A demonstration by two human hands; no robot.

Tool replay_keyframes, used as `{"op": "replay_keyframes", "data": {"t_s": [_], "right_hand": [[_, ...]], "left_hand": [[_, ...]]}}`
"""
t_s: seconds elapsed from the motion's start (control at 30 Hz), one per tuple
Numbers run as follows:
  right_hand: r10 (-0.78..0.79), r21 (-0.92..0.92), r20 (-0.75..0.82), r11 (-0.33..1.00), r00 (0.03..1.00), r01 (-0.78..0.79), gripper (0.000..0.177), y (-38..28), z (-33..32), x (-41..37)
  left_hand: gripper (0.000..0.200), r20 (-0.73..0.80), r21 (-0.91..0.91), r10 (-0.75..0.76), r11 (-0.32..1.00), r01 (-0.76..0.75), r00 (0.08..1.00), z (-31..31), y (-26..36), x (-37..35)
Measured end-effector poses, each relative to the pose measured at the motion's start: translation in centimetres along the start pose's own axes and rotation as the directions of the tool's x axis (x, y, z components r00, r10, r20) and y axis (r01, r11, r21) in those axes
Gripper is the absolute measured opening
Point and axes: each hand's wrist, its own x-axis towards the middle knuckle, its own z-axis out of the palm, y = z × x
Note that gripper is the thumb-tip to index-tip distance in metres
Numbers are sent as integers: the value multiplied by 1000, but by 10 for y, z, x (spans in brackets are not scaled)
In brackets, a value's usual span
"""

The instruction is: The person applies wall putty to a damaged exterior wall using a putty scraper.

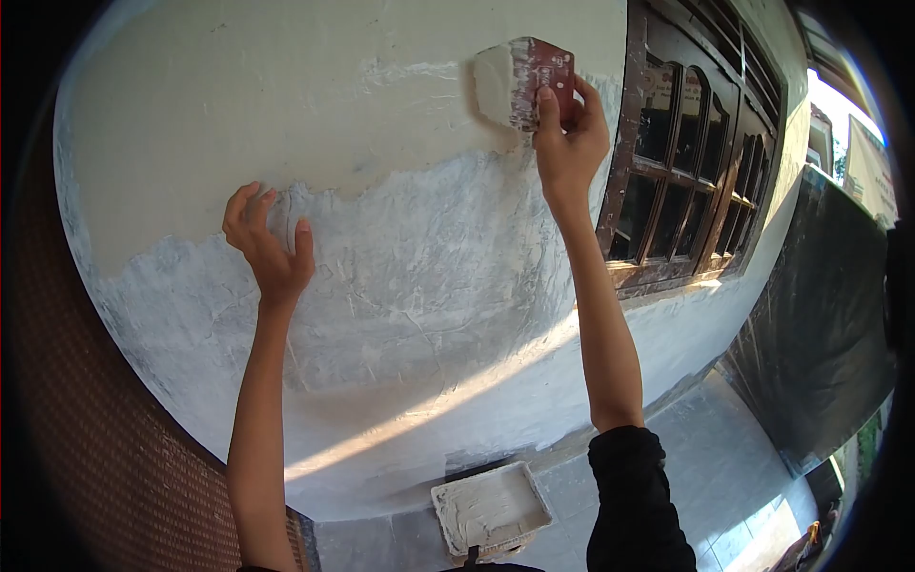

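My right hand (pixel 572 133) grips a dark red flat scraper (pixel 553 81), smeared with off-white paste along its left part, against the upper wall beside the window. My left hand (pixel 270 238) is raised in front of the wall with its fingers apart and nothing in it. The wall (pixel 410 276) shows a smooth cream coat above a ragged edge and a rough grey-white, cracked surface below. Low in the view, a rectangular tray (pixel 491 510) of off-white paste stands near the foot of the wall.
A brown wooden window (pixel 667 162) with glass panes is set in the wall at right. Dark sheeting (pixel 810 305) hangs beyond it. Grey tiles (pixel 629 486) cover the floor, and a brown woven surface (pixel 114 448) lies at left.
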Motion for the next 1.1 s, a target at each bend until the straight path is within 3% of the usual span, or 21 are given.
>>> {"op": "replay_keyframes", "data": {"t_s": [0.03,0.13,0.2,0.3,0.4,0.5,0.57,0.67,0.7,0.83,0.9,0.97,1.1], "right_hand": [[-7,46,44,999,999,5,31,-13,13,-8],[-84,-38,145,995,986,90,31,-14,26,-14],[-92,-104,48,990,995,97,32,6,17,-3],[20,-221,-126,974,992,-48,34,6,-12,12],[-8,-89,-122,996,992,-3,34,3,-6,8],[-92,71,81,994,992,86,31,-25,34,-23],[-87,-26,201,995,976,94,30,-34,45,-37],[-82,-30,83,996,993,85,30,-9,40,-31],[-8,-46,71,999,997,11,32,-8,27,-24],[-58,-243,-102,969,993,31,33,13,-19,5],[-39,-198,-152,980,988,8,33,16,-27,12],[2,-81,-104,997,995,-10,32,-4,-11,4],[-157,13,73,988,985,156,28,-32,51,-31]], "left_hand": [[48,4,-1,-3,1000,3,1000,0,0,0],[47,-3,-20,1,1000,-1,1000,-1,-1,0],[47,-33,-53,-1,999,0,999,1,-2,-1],[46,-9,-2,-9,1000,9,1000,-1,2,0],[46,-19,-29,-11,1000,10,1000,1,2,0],[46,-30,-31,15,999,-16,999,0,1,1],[46,-28,-29,7,1000,-8,1000,0,2,1],[46,-42,-35,7,999,-8,999,0,0,0],[46,-52,-46,8,999,-10,999,1,-1,-1],[46,-26,-21,-3,1000,2,1000,0,0,-1],[50,24,32,30,999,-31,999,-3,2,1],[48,18,15,26,1000,-27,999,-2,1,0],[50,9,17,34,999,-34,999,-5,2,2]]}}
